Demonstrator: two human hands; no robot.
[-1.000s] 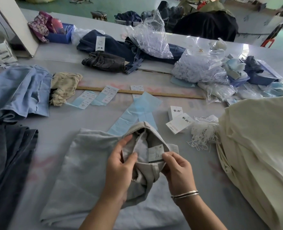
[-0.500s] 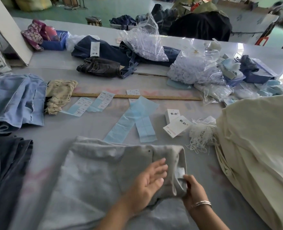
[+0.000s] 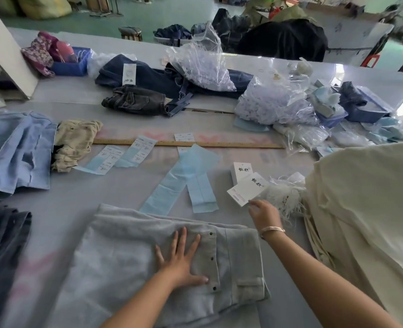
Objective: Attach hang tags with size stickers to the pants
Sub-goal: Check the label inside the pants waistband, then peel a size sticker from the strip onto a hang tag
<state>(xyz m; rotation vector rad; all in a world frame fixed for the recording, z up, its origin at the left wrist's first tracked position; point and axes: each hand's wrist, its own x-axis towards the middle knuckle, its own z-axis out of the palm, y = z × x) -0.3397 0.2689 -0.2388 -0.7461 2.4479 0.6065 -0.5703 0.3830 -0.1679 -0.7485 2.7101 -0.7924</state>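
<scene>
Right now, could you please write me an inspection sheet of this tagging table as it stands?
Surface: grey table, a wooden ruler lying across it.
Job's things: light grey pants folded flat at the near edge; white hang tags to their right; size sticker sheets by the ruler; white strings beside the tags.
Clutter: blue backing strips, dark jeans, plastic bags, cream fabric pile.
Hands: left hand pressed flat on the pants; right hand at the hang tags' near edge, whether it grips one unclear.
Cables: nothing seen.
Surroundings: green floor, more clothing piles behind.
</scene>
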